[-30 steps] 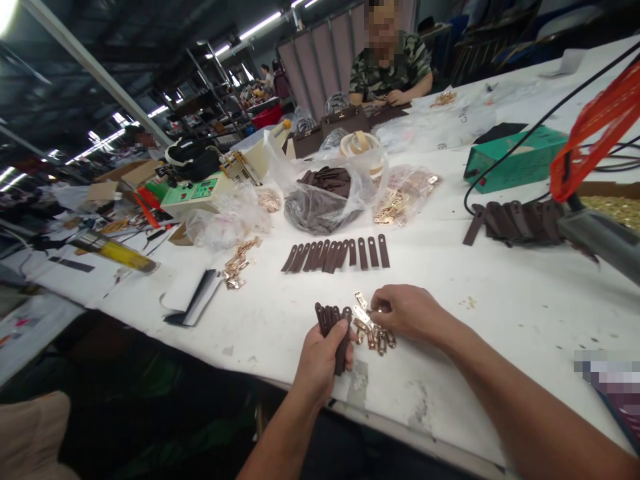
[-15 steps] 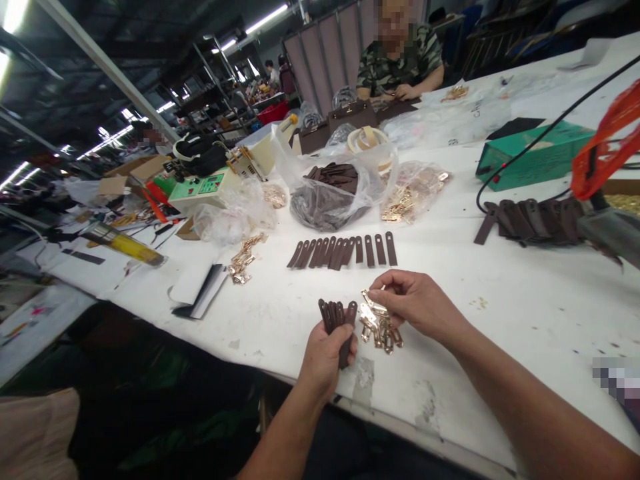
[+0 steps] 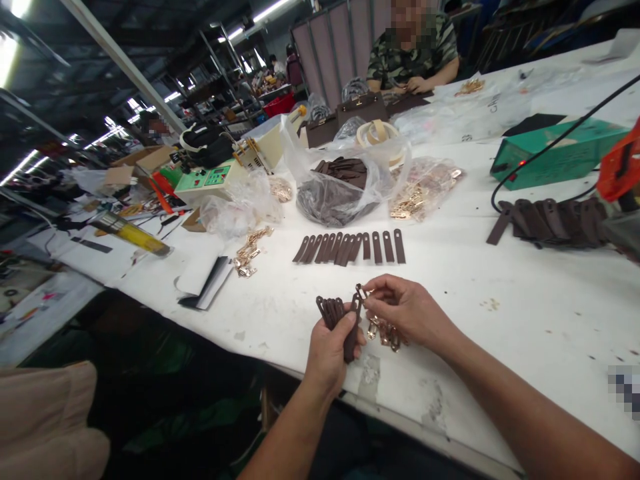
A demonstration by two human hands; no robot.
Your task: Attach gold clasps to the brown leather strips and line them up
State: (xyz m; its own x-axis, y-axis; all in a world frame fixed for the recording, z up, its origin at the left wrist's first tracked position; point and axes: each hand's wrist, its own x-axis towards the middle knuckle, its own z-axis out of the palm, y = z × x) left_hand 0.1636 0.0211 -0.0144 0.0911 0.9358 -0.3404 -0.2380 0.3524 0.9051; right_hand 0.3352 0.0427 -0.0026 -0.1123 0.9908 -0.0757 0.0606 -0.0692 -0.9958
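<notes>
My left hand (image 3: 327, 350) is closed around a fanned bunch of dark brown leather tabs (image 3: 330, 310), each with a hole near its rounded end. One tab stands apart from the bunch at the thumb. My right hand (image 3: 407, 308) pinches a small gold metal fitting (image 3: 361, 291) by its end, right at the top of that separate tab; whether the two touch I cannot tell. Beneath my right hand lies a pile of gold fittings (image 3: 387, 333), partly hidden by the fingers. Beyond both hands a row of brown tabs (image 3: 345, 248) lies on the white table (image 3: 280, 293).
Behind the row stand a plastic bag of brown tabs (image 3: 335, 193) and a bag of gold fittings (image 3: 425, 190). More fittings (image 3: 250, 252) lie to the left. At right are a green box (image 3: 555, 153), a black cable and stacked tabs (image 3: 550, 223). A co-worker (image 3: 415, 60) sits across.
My right hand has lifted the gold fitting from above the pile and brought it left to the bunch of tabs. One tab now stands further from the others. The camera view has shifted slightly.
</notes>
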